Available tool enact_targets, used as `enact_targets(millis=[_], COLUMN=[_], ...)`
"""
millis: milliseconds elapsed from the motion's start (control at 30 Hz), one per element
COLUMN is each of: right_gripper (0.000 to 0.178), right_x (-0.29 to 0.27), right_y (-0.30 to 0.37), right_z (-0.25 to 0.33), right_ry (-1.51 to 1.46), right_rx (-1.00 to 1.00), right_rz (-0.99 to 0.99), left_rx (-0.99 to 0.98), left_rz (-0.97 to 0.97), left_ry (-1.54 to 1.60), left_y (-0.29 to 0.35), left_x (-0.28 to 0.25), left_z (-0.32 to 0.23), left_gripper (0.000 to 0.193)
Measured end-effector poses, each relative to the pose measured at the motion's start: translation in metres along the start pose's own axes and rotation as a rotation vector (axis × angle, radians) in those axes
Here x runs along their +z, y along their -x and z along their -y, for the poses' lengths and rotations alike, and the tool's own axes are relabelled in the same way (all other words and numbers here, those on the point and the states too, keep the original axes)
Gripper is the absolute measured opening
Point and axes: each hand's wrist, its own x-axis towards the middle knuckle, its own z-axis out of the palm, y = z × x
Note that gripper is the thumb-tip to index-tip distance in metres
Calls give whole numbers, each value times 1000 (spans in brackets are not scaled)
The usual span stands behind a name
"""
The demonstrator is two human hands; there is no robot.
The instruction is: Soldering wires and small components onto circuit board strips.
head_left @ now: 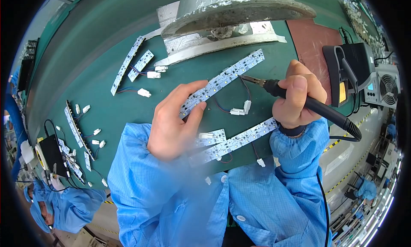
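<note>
Between the thumb and fingers of my left hand is the lower left end of a long white LED circuit board, tilted up toward the right. My right hand is closed round the black handle of a soldering iron. The iron's tip meets or nearly meets the board's lower edge, where thin wires lead down to white connectors. Nearer to me lies another long LED board, with a small board beside it, partly behind a blur.
A metal fume hood stands at the back. Left of it lie a long board and a short one with connectors. A soldering iron stand and station are at right. Further boards and a co-worker are at left.
</note>
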Motion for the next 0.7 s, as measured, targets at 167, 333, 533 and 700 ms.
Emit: enact_targets(millis=[167, 333, 533, 700], right_gripper=[27, 29, 32, 32], right_x=[1, -8, -20, -20], right_y=[3, 0, -9, -7], right_z=[4, 2, -16, -20], right_ry=[36, 117, 182, 126], right_rx=[48, 75, 184, 168], right_rz=[12, -200, -447, -368], left_rx=[0, -29, -5, -52], left_rz=[1, -1, 0, 1], left_ry=[1, 3, 1, 7], left_y=[-1, 1, 0, 1], left_x=[1, 0, 1, 3], left_z=[1, -3, -2, -6], left_gripper=[34, 34, 32, 31])
